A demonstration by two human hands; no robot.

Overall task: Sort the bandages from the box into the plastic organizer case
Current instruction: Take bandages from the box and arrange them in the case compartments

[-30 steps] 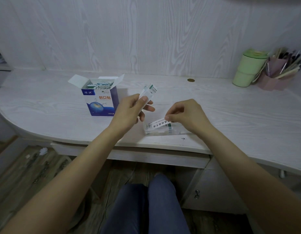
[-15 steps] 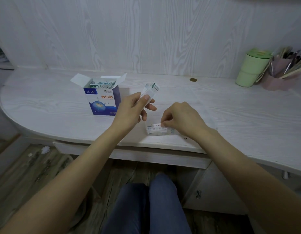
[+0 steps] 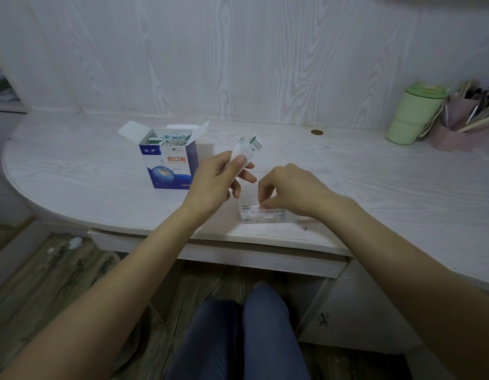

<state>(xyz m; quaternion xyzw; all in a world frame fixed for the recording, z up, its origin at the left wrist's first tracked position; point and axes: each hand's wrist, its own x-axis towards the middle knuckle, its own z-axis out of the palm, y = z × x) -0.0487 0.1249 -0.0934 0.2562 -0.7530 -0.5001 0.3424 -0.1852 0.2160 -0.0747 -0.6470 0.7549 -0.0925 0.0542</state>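
Fingers [image 3: 242,163] of left hand [image 3: 213,185] pinching bandages [image 3: 250,146]; right hand [image 3: 290,190] fingertips on case [image 3: 265,216]; box [image 3: 169,165] labelled "创口贴"

Both arms are bare, with no sleeves. The left hand [image 3: 214,182] and right hand [image 3: 290,192] wear no rings or gloves. The legs wear dark blue trousers [image 3: 237,335].

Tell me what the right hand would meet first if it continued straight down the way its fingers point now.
Probably the bandages lying in the case: the right hand hovers over it, fingertips pointing down at them, perhaps already touching.
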